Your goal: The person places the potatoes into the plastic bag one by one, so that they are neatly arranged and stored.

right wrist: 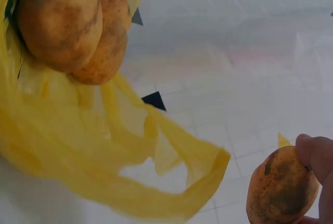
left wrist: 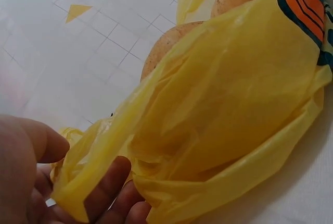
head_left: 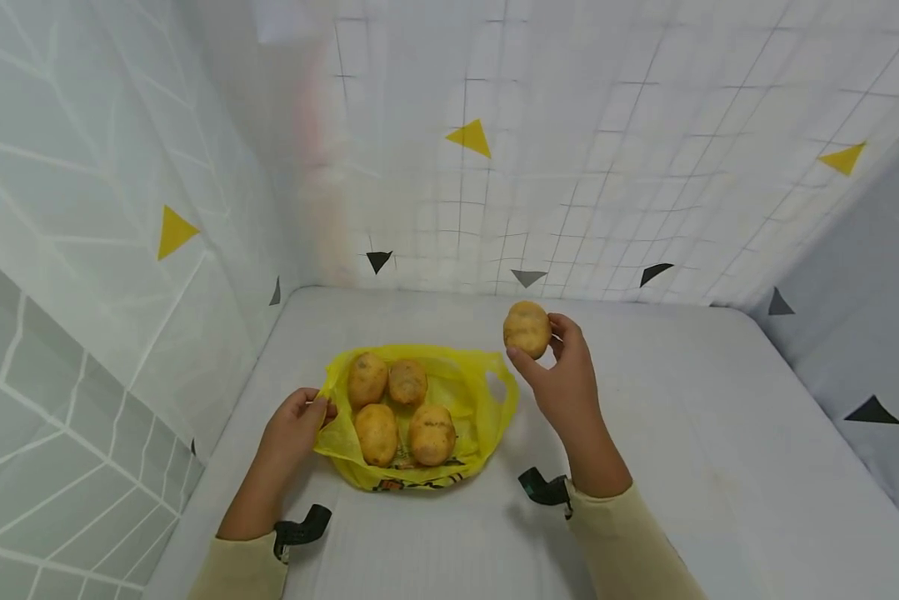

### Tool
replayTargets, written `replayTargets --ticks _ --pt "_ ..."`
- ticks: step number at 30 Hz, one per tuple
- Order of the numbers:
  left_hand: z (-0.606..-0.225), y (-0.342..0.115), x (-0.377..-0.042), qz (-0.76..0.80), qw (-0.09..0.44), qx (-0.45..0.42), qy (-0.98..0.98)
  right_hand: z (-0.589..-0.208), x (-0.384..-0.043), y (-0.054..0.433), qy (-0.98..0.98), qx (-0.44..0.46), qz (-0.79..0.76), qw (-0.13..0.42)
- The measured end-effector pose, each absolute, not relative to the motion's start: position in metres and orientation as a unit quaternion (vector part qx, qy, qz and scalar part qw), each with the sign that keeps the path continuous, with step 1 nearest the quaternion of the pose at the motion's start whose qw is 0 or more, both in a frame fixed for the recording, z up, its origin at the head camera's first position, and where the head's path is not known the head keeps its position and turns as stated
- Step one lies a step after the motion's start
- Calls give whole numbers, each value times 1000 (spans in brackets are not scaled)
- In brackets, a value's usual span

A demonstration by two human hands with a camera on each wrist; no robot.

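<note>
A yellow plastic bag lies spread open on the table, printed near its front edge. Inside it sit several potatoes, grouped toward the left. My left hand pinches the bag's left rim between thumb and fingers; in the left wrist view the thin plastic runs between them. To the right of the bag and beyond it, my right hand grips a single potato between thumb and fingers. Dark patches mark that potato's skin in the right wrist view. The bag's right handle loop hangs loose.
The white tabletop extends to both sides of the bag. A white gridded curtain with coloured triangles rises behind the table, and a grey patterned one stands at the left. Each wrist wears a black camera mount.
</note>
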State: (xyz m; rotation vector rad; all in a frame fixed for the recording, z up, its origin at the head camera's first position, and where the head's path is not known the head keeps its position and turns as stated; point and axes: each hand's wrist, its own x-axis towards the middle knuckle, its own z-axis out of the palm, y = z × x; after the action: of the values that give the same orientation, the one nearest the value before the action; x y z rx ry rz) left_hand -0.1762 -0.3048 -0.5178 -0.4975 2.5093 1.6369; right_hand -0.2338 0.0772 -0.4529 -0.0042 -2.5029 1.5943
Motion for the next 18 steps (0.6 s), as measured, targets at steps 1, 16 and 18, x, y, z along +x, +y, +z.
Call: replayTargets --ticks 1,16,18 --pt "-518 -305 -176 539 51 -164 825 -451 -233 75 -840 4 536 84" --pt "-522 -298 -178 539 48 -163 825 -453 -225 30 -839 86 537 17" --pt "-523 -297 -178 539 47 -163 825 -454 -224 26 -842 97 531 8"
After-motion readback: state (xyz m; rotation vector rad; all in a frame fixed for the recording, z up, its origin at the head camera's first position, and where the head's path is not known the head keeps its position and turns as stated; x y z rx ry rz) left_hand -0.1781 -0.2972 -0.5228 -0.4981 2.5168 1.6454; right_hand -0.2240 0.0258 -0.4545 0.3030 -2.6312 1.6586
